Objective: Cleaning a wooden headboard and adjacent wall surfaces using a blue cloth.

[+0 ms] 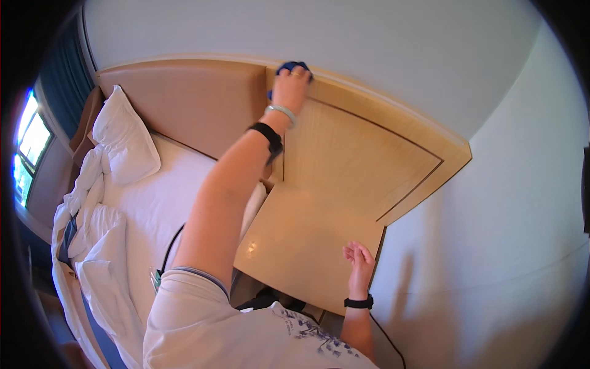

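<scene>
My left hand (291, 90) reaches far forward, pressing a dark blue cloth (293, 67) against the top edge of the wooden headboard panel (355, 147). The cloth is bunched under the fingers and partly hidden by them. On that wrist are a pale bangle (282, 112) and a black band (268, 137). My right hand (359, 263) hovers over the right side of a light wooden bedside table (299, 249). It holds nothing, and its fingers are loosely bent and apart.
Left of the table is a bed with a white sheet (179, 166), a pillow (122, 138) and a rumpled duvet (101, 258). A brown padded headboard (198, 97) joins the wooden panel. White wall (461, 230) borders the right side. A dark cable (389, 339) hangs at lower right.
</scene>
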Demonstrator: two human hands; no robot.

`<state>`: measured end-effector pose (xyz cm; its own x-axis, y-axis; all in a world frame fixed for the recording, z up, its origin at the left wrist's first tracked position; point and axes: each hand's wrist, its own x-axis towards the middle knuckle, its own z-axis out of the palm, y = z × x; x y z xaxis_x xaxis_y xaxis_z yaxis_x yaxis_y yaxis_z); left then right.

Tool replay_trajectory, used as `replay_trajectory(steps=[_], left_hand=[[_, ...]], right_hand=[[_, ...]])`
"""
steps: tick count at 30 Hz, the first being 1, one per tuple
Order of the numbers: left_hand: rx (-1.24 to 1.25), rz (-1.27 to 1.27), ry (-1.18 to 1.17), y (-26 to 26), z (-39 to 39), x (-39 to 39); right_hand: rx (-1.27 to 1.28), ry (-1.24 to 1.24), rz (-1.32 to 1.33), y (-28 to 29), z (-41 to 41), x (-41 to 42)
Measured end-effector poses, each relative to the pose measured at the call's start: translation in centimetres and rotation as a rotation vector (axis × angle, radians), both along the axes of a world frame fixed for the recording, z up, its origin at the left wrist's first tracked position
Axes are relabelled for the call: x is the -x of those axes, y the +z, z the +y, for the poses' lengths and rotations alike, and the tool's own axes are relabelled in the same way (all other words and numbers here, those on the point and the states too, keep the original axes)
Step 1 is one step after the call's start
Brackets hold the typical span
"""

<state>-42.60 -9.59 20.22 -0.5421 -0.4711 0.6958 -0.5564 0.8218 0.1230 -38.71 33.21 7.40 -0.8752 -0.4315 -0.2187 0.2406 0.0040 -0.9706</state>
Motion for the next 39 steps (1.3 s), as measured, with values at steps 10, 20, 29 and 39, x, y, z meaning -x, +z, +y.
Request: replay_trajectory(steps=[10, 20, 29, 39], left_hand=[[0.003, 0.143, -0.025, 4.6, -2.9, -6.9], [-0.08, 0.342, -0.229, 5.4, -4.4, -8.8], [-0.304, 0.203, -0.334, 6.5, -5.2, -8.8], [-0.219, 0.403, -0.111, 8.7, -14.0, -11.3]], right_hand=[[0.05, 0.105, 0.075, 3.9, -4.9, -1.8], [0.069, 0.206, 0.096, 4.9, -14.6, -8.1], [0.046, 0.272, 0.492, 12.8, -25.0, -5.1], [-0.072, 0.256, 0.893, 19.0, -33.8, 1.1]])
